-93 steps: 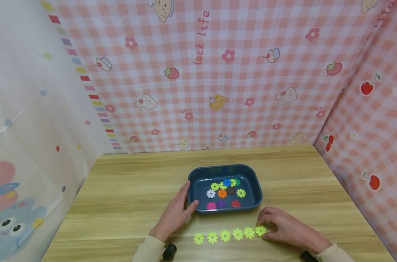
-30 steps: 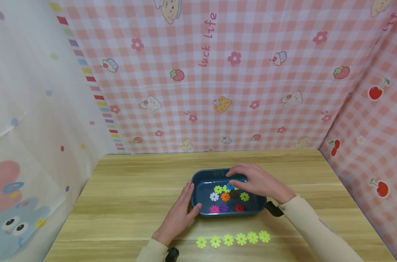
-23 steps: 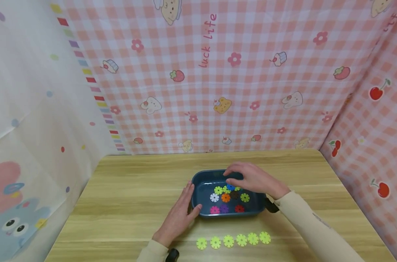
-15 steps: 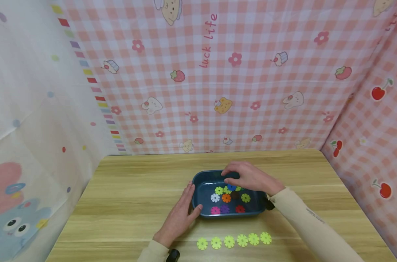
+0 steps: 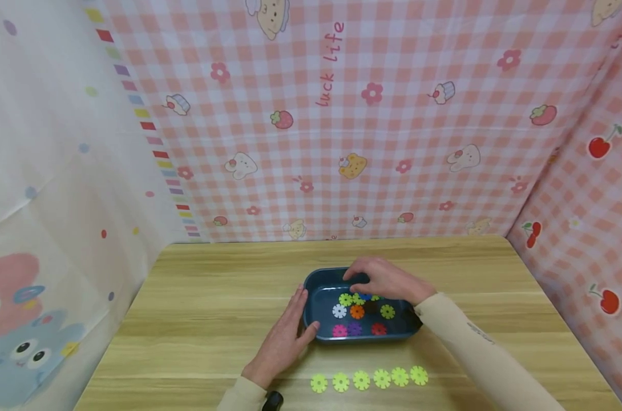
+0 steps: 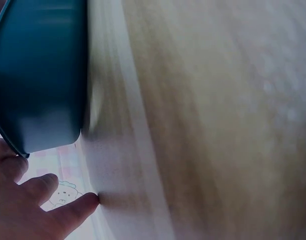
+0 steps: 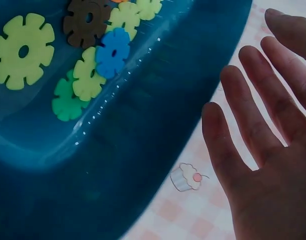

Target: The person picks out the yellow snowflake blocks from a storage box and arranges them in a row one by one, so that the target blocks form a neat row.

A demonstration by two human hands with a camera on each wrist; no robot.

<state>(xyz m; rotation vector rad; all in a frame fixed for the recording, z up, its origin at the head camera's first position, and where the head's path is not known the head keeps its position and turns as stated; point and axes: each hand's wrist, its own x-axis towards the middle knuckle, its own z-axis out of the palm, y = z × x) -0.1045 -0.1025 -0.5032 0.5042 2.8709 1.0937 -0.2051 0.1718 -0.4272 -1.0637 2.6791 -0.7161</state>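
Across the back, pink-and-white checked cloth (image 5: 301, 137), printed with cupcakes, strawberries and flowers. Below, a wood-grain desk (image 5: 198, 319). On the desk, right of the middle, a dark blue tray (image 5: 321, 317), level, with rounded corners. At the tray's left end, the left hand (image 5: 280, 342), fingers nearly straight along the rim and touching it, thumb well apart at the near corner. Over the tray's back right part, the right hand (image 5: 385, 279), fingers spread apart with nothing between them; contact with the rim impossible to tell.

On the desk, nearer than the tray, a slightly uneven row of six yellow-green discs (image 5: 357, 377). Inside the tray, more notched discs: four yellow-green, with a blue disc (image 7: 122, 47) overlapping one of these and a green disc (image 7: 65, 102) partly beneath it; also brown (image 7: 75, 22), white (image 5: 339, 306), orange (image 5: 353, 313), pink (image 5: 336, 331), purple (image 5: 359, 329) and red (image 5: 375, 330).
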